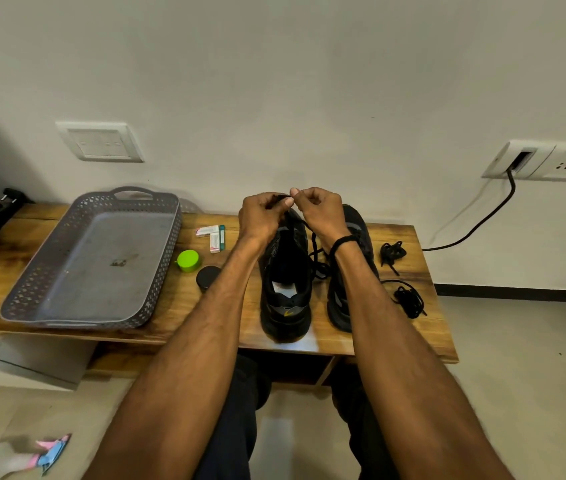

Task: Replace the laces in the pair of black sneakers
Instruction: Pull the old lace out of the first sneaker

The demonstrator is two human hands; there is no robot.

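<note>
While both arms reach out over the desk (184, 306), we see the left hand (263, 216) and the right hand (319, 211) meeting just above the toe end of the left sneaker (286, 289). Each grip is clenched on the black lace (314, 247), thumbs and fingertips nearly touching one another, and the lace trails down from them between the two shoes. We can't tell which eyelet it runs through; the hands cover that part. The left sneaker stands upright, heel towards us, with a white insole tag showing inside. Just beside it the right sneaker (361, 237) stands too, largely hidden behind the right forearm, which wears a dark wristband (343, 242).

Off to the right on the wood we have two loose bundles of black lace, one further back (392, 252) and one nearer the edge (409, 301), well apart from the hands. To the left sit a black round lid (208, 277), a green cap (188, 260) and small white boxes (213, 235), then a grey perforated tray (156, 271). On the wall, a black cable (482, 223) hangs from a socket plate (520, 160).
</note>
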